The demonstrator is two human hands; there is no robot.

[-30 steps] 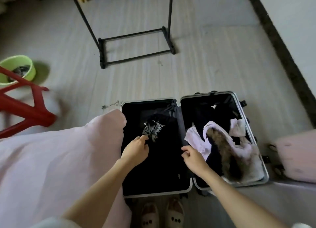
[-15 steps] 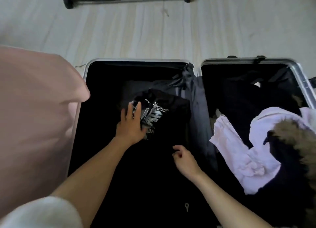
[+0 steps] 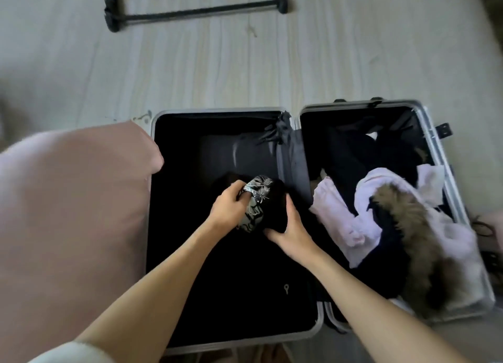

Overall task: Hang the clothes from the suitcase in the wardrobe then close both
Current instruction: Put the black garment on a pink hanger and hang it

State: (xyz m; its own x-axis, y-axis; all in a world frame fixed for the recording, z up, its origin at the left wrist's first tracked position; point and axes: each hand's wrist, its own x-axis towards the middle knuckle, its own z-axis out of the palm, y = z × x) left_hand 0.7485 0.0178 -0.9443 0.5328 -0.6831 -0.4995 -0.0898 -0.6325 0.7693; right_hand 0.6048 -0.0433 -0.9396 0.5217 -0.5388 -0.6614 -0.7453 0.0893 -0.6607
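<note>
Views: one only, the head camera, so no second view shares any part of the scene.
Position: worn on the person's head, above the near edge of the open suitcase point(image 3: 431, 134).
Facing: forward and steeply down at the floor point(image 3: 245, 71).
Nearness: close; both forearms run in from the bottom edge, and the left hand point(image 3: 227, 206) and right hand point(image 3: 290, 230) sit near mid-frame.
Coverage: both suitcase halves fill the lower middle; the base of a black metal frame point(image 3: 190, 10) is cut by the top edge.
Lens: wide-angle, straight edges bow outward.
Sharpness: soft throughout, blurred most at the borders.
</note>
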